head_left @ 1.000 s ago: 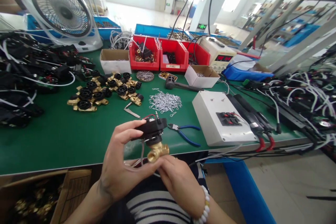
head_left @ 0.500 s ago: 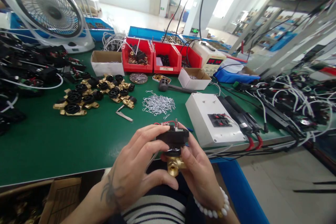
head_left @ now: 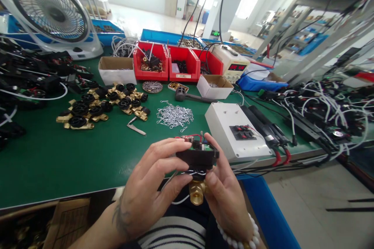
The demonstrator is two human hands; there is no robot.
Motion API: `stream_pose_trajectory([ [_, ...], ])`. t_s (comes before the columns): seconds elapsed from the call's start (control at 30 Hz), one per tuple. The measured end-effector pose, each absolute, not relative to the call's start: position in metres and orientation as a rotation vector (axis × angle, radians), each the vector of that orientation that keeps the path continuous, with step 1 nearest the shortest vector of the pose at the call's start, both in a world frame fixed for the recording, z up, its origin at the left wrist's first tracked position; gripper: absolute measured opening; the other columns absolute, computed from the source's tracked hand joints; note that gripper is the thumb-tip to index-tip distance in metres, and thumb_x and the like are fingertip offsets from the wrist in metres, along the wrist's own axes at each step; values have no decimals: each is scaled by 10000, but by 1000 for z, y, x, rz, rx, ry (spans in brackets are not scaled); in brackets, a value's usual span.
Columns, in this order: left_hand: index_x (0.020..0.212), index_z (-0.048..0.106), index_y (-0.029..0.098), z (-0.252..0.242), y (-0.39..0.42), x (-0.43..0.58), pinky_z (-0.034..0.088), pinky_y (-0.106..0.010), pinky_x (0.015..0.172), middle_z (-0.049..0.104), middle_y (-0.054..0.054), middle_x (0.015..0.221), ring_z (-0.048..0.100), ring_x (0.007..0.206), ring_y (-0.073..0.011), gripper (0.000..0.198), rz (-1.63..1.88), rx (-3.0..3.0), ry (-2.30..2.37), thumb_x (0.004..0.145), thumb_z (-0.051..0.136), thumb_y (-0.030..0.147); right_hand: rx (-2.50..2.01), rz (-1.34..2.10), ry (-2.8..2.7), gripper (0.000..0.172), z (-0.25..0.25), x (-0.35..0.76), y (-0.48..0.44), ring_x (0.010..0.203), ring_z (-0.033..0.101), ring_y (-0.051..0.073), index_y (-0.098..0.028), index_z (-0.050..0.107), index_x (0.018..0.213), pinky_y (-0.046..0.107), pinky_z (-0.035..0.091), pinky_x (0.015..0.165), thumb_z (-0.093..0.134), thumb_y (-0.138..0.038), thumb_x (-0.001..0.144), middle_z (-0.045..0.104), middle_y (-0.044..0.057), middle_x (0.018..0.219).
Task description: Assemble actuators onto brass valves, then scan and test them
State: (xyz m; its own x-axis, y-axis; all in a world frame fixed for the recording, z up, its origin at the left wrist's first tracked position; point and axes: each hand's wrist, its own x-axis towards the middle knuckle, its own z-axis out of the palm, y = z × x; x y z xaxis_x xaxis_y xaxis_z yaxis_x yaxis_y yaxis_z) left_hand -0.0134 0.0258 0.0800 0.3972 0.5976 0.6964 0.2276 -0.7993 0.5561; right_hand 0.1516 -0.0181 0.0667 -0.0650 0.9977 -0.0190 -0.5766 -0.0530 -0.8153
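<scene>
Between my hands, at the front edge of the green bench, is a brass valve (head_left: 196,192) with a black actuator housing (head_left: 195,158) on top of it. Red wires and a bit of green circuit board show in the housing's open top. A silver spring clip (head_left: 197,172) lies across the black neck under the housing. My left hand (head_left: 154,183) grips the housing's left side, fingers on the housing and thumb at the neck. My right hand (head_left: 224,190) holds the right side, its thumb by the neck. A pile of silver clips (head_left: 174,116) lies just beyond.
Brass valves with black caps (head_left: 84,111) stand at the left, near a small metal tool (head_left: 136,127). A black mallet (head_left: 181,93) lies before red bins (head_left: 150,76). To the right are a white test box (head_left: 219,124) and tangled cables. A fan (head_left: 55,13) stands back left.
The valve assembly has turned and tipped, so the housing's open top and the clip now show more. My left thumb has moved up to the neck.
</scene>
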Motion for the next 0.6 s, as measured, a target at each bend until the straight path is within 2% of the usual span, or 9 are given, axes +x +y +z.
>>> stream_pose_trajectory([
  [0.13, 1022, 566, 148, 82, 24, -10, 408, -266, 1112, 609, -84, 1237, 507, 1270, -149, 161, 1412, 2339, 706, 897, 622, 63, -693, 1469, -808, 666, 66, 149, -17, 1181, 640, 221, -376, 405, 1441, 371, 535, 987, 733, -311, 865, 655, 49, 1319],
  [0.3, 1004, 588, 170, 79, 21, -5, 495, -337, 1052, 662, -81, 1193, 570, 1219, -183, 134, 1512, 2312, 736, 900, 634, 99, -710, 1387, -855, 594, 66, 145, -19, 1190, 633, 212, -379, 440, 1407, 357, 528, 1003, 713, -349, 880, 659, 30, 1310],
  [0.43, 995, 597, 151, 76, 18, -1, 486, -316, 1063, 663, -78, 1185, 574, 1216, -179, 163, 1570, 2267, 728, 871, 655, 62, -757, 1284, -875, 527, 66, 141, -21, 1203, 619, 186, -371, 466, 1381, 314, 503, 1027, 684, -360, 902, 660, 10, 1305],
  [0.6, 966, 603, 137, 74, 17, 3, 482, -329, 1068, 648, -84, 1196, 571, 1211, -189, 164, 1612, 2220, 719, 856, 651, 24, -773, 1242, -831, 504, 62, 137, -20, 1173, 637, 217, -347, 475, 1371, 370, 506, 1029, 671, -366, 907, 663, 31, 1289],
])
